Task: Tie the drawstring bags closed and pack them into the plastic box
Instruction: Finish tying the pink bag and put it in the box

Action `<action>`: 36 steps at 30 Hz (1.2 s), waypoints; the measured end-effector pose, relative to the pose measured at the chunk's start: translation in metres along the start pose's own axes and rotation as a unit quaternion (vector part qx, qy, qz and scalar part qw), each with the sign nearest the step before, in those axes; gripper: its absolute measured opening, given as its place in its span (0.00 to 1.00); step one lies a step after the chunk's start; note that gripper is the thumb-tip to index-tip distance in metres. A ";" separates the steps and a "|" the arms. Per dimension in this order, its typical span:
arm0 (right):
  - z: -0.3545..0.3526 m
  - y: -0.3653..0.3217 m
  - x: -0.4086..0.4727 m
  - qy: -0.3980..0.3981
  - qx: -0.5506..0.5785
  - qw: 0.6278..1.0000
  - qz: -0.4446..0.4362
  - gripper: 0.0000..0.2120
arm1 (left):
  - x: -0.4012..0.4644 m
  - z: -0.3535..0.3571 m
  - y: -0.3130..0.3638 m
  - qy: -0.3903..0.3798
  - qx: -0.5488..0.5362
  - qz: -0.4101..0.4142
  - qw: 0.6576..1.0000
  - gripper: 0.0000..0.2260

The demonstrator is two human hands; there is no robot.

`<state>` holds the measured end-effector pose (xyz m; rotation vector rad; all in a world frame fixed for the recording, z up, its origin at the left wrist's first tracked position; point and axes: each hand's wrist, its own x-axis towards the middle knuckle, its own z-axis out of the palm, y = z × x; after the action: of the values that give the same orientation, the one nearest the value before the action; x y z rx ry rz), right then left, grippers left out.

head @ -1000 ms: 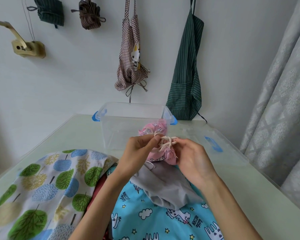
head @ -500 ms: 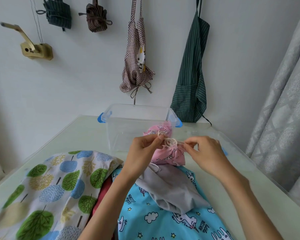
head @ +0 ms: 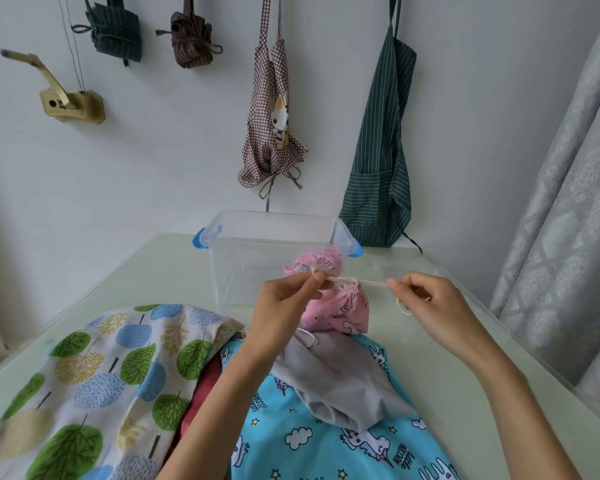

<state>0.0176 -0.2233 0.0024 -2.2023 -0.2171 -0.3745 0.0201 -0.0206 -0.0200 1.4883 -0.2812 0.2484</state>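
pink bag (head: 340, 311) | drawstring (head: 347, 281) pinched taut between both hands

Plastic box (head: 243, 268) stands at far middle of table (head: 146, 271), w/ one tied bag (head: 321, 263) inside by its right wall and its lid (head: 430, 278) lying flat on the table to the right. Just in front of the box, a 2nd bag (head: 340, 311) sits between left hand (head: 284, 306) and right hand (head: 433, 306), its cord (head: 357, 281) stretched sideways from one to the other. Nearer the person lies a heap of untied bags (head: 326, 427), spread left to centre of table; aprons (head: 378, 161) hang on wall behind the box, curtain (head: 568, 202) far right.
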 end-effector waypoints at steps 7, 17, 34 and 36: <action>-0.007 0.008 -0.009 -0.168 -0.020 0.984 -0.049 0.15 | 0.000 -0.005 -0.004 0.109 -0.005 -0.018 0.994 0.08; 0.007 0.026 -0.004 -0.334 0.020 0.941 0.053 0.14 | 0.001 -0.012 -0.019 0.121 -0.060 -0.143 0.980 0.07; 0.042 0.031 -0.007 -0.181 0.124 0.975 0.019 0.13 | 0.012 -0.015 0.004 0.063 -0.304 -0.202 0.929 0.14; 0.047 0.033 -0.008 -0.201 0.110 0.973 0.021 0.14 | 0.013 -0.026 0.002 0.053 -0.239 -0.220 0.944 0.13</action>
<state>0.0280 -0.2063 -0.0517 -2.0388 -0.4094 0.1209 0.0324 0.0052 -0.0159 1.0157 0.0830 -0.0978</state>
